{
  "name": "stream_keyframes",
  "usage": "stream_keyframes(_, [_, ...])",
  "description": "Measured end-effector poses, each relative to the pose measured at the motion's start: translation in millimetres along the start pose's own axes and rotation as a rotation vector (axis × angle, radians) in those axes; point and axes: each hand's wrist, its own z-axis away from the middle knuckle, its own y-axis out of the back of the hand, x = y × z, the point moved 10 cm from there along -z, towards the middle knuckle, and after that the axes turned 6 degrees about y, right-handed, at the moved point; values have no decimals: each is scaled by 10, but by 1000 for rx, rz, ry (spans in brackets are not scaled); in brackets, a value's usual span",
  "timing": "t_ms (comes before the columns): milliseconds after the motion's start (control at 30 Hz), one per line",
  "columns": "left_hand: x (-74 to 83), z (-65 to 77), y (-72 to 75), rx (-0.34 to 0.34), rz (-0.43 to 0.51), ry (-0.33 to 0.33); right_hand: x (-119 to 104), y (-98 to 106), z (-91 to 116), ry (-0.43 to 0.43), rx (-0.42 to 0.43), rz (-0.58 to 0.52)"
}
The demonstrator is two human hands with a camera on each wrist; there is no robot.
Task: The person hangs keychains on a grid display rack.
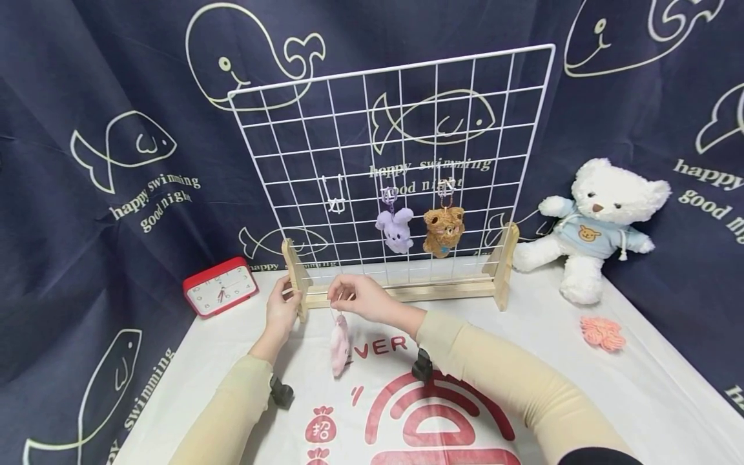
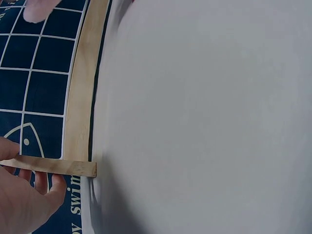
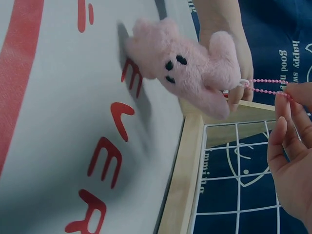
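A white wire grid panel (image 1: 401, 161) stands in a wooden stand (image 1: 407, 294) on the white table. A purple bunny plush (image 1: 395, 227) and a brown bear plush (image 1: 443, 229) hang on it, and an empty hook (image 1: 336, 194) sits further left. My left hand (image 1: 287, 300) grips the stand's left foot (image 2: 53, 165), thumb above and fingers (image 2: 41, 180) below. Just in front of the stand, my right hand (image 1: 339, 297) pinches a pink bead chain (image 3: 268, 87). A pink plush (image 1: 340, 345) dangles from that chain above the table, also seen as the pink plush (image 3: 185, 63) in the right wrist view.
A red clock (image 1: 221, 287) stands left of the stand. A white teddy bear (image 1: 599, 226) sits at the right, with a pink knitted item (image 1: 602, 332) in front of it. Two black clips (image 1: 281, 392) (image 1: 422, 366) lie near my forearms. A whale-print curtain hangs behind.
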Motion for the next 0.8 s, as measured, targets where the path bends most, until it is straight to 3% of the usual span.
stream_keyframes(433, [-3, 3, 4, 3, 9, 8, -106, 184, -49, -27, 80, 28])
stream_keyframes(800, [-5, 12, -3, -6, 4, 11, -46, 317, -76, -75, 187, 28])
